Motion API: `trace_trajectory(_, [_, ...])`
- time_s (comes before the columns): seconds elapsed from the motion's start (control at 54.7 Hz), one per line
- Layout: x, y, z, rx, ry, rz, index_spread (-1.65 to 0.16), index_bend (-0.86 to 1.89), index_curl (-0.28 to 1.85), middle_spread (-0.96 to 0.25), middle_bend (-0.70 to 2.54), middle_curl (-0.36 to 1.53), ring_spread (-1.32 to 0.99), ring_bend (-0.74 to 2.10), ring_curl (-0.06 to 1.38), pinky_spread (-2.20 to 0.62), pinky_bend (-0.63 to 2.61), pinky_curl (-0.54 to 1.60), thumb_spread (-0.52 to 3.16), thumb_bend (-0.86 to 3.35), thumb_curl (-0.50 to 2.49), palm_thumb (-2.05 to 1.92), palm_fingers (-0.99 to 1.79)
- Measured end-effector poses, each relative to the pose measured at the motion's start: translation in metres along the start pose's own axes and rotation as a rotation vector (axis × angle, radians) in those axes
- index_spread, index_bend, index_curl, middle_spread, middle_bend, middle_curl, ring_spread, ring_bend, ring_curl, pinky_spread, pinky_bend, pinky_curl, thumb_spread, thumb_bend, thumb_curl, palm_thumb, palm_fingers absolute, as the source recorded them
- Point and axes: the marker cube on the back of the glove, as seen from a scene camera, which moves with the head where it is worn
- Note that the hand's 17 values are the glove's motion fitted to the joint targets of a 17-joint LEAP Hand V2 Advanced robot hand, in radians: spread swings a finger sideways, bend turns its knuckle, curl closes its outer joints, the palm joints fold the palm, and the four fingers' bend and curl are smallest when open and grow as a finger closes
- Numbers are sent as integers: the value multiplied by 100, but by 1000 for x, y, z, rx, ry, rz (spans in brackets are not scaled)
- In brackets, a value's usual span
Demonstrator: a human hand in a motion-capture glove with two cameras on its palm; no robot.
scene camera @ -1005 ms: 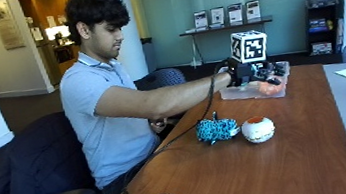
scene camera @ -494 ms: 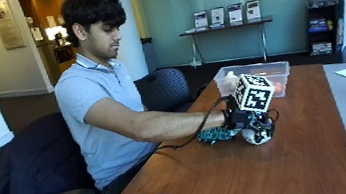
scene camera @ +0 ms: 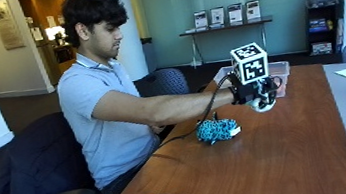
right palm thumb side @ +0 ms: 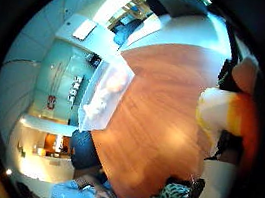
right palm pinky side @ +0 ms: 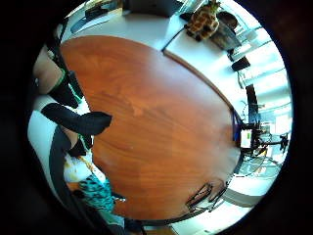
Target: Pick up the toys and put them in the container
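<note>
Gloved right hand (scene camera: 257, 97) raised above the wooden counter (scene camera: 282, 158), fingers (right palm pinky side: 73, 120) curled round a white-and-orange toy (right palm thumb side: 221, 115) (only its white underside shows from outside). Clear container (scene camera: 278, 71) just beyond, toys already inside. Teal spotted toy (scene camera: 216, 130) lies on the counter below the forearm.

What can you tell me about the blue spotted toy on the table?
The teal plush toy has black spots, looks soft and fuzzy, and carries a small white tag at one end. It lies on the brown wooden table near the person's edge, below the raised gloved right hand, which does not touch it. A black cable runs beside it.
</note>
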Motion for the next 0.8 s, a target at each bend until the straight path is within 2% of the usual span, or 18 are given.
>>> trace_trajectory(0.585, [-215,-51,-33,54,-88,-325,-18,18,38,-1,48,52,-20,101,52,-36,105,40,157,58,64,84,103])
trace_trajectory(0.731, [-262,-51,-26,10,-128,-383,-19,10,36,-1,47,55,-20,103,53,-37,108,42,154,56,65,81,98])
trace_trajectory(0.804, [-280,-47,-17,-96,-138,-406,-20,1,31,-1,48,57,-20,103,53,-37,117,45,159,54,61,73,83])
